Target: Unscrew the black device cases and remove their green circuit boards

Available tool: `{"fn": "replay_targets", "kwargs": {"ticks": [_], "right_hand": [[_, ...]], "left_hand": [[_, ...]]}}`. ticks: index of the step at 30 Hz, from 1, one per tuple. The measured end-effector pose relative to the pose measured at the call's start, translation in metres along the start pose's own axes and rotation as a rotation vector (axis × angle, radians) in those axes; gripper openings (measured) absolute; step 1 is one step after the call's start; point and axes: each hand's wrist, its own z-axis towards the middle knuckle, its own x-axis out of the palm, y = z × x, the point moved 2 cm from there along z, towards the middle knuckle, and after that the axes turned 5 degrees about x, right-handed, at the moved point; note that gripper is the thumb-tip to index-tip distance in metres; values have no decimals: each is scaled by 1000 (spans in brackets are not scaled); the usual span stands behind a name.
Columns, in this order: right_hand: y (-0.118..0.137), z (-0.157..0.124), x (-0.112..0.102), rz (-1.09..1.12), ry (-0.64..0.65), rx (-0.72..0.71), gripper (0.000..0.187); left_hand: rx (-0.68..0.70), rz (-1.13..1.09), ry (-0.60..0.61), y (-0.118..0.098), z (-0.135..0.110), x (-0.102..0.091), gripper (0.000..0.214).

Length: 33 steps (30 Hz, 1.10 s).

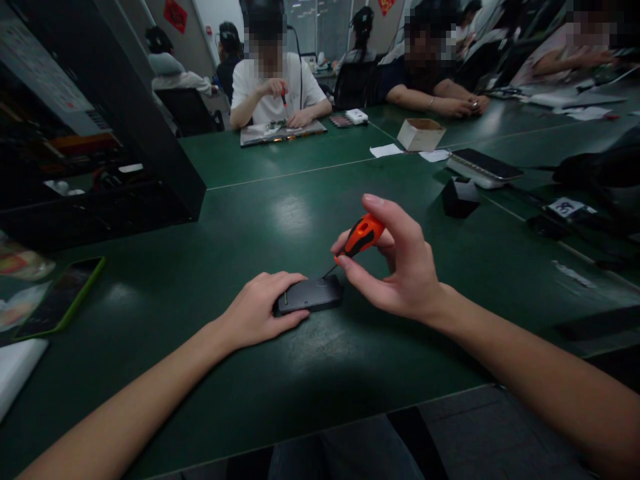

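Observation:
On the green table lies a dark grey, flat, oblong device; I cannot tell its exact kind. My left hand grips its left end, thumb along the near side and fingers over the far side. An orange and black screwdriver is held in my right hand, its handle tilted up to the right. The thin shaft slopes down to the far right part of the device's top. Whether the tip sits in a screw is too small to make out.
A phone in a green case lies at the left, before a black shelf unit. To the right are a black block, an open cardboard box and dark cables. Across the table, a person in a white shirt works with a screwdriver.

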Motion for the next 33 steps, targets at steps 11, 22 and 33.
{"fn": "replay_targets", "kwargs": {"ticks": [11,22,33], "right_hand": [[10,-7,13,185,17,-39,91],[6,-15,13,167,36,-11,96],[7,-12,14,116,32,-1,92]], "left_hand": [[-10,21,-25,4,-1,3,44],[15,25,-46,3,0,3,44],[11,21,-44,4,-1,4,46]]}}
